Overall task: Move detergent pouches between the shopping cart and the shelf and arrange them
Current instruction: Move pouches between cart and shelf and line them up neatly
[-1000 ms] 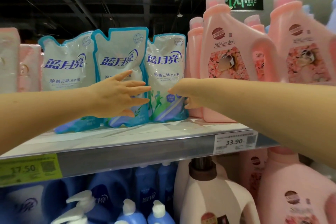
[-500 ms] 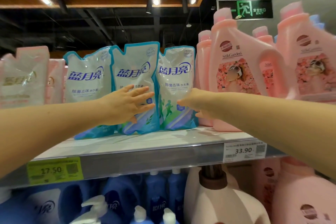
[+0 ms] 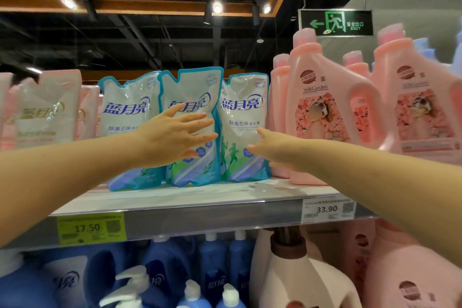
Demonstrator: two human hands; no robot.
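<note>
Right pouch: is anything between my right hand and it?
Nothing visible: the right hand is at the front of the right pouch. Pink bottles stand close on its right; the left hand lies flat on the middle pouch.

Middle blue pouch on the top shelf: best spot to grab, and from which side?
Probably pinch the middle pouch by its flat top edge, coming from the front and above. It stands upright, flanked closely by the left pouch and right pouch, so its sides are blocked; its top rises above both.
</note>
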